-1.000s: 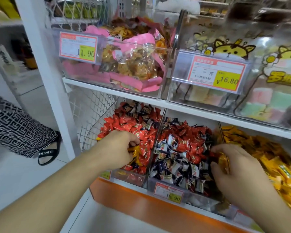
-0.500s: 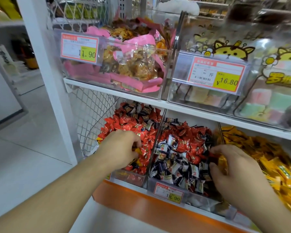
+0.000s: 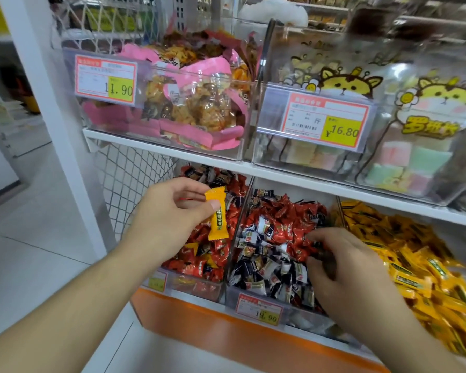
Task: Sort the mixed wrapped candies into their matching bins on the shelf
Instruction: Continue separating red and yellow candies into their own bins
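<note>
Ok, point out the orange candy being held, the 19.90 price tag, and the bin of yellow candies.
orange candy (image 3: pixel 218 218): head view, middle of its wrapper.
19.90 price tag (image 3: pixel 259 310): head view, centre of the label.
bin of yellow candies (image 3: pixel 404 238): head view, top of the yellow pile.

A white shelf post (image 3: pixel 38 84) is seen at the left, with white wire mesh (image 3: pixel 124 181) fixed behind it. Pale grey floor tiles (image 3: pixel 24 238) are laid beyond. An orange base panel (image 3: pixel 226 337) is fitted under the lowest shelf. Even, bright lighting is cast throughout.
</note>
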`<move>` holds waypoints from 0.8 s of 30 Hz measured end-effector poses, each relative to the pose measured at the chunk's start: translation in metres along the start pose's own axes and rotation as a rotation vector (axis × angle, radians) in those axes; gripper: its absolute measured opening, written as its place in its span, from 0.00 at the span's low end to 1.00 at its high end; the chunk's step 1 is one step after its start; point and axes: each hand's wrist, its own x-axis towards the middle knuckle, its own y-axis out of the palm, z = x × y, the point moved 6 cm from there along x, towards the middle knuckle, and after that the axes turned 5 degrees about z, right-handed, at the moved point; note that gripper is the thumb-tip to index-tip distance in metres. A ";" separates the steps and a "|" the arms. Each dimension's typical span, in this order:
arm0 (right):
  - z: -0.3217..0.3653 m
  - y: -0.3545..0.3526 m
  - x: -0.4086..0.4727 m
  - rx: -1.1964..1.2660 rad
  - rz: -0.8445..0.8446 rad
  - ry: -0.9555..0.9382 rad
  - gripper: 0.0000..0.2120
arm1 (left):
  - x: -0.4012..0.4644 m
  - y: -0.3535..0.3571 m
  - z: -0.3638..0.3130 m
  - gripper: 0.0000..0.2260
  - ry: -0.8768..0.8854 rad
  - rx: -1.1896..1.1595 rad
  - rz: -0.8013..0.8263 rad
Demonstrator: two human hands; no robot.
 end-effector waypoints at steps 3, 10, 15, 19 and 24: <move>0.021 0.001 -0.006 0.117 0.035 -0.063 0.19 | -0.014 0.020 -0.013 0.08 -0.014 -0.072 0.015; 0.037 -0.003 -0.019 0.193 -0.035 -0.100 0.17 | -0.043 0.085 -0.026 0.07 -0.064 -0.198 0.212; 0.016 -0.016 -0.023 0.157 -0.097 -0.041 0.11 | -0.047 0.109 -0.021 0.08 -0.151 -0.320 0.228; -0.015 -0.032 -0.025 0.058 -0.152 0.081 0.08 | -0.046 0.112 -0.019 0.06 -0.166 -0.380 0.196; -0.080 -0.059 -0.019 -0.201 -0.213 0.315 0.18 | -0.047 0.113 -0.016 0.06 -0.203 -0.399 0.178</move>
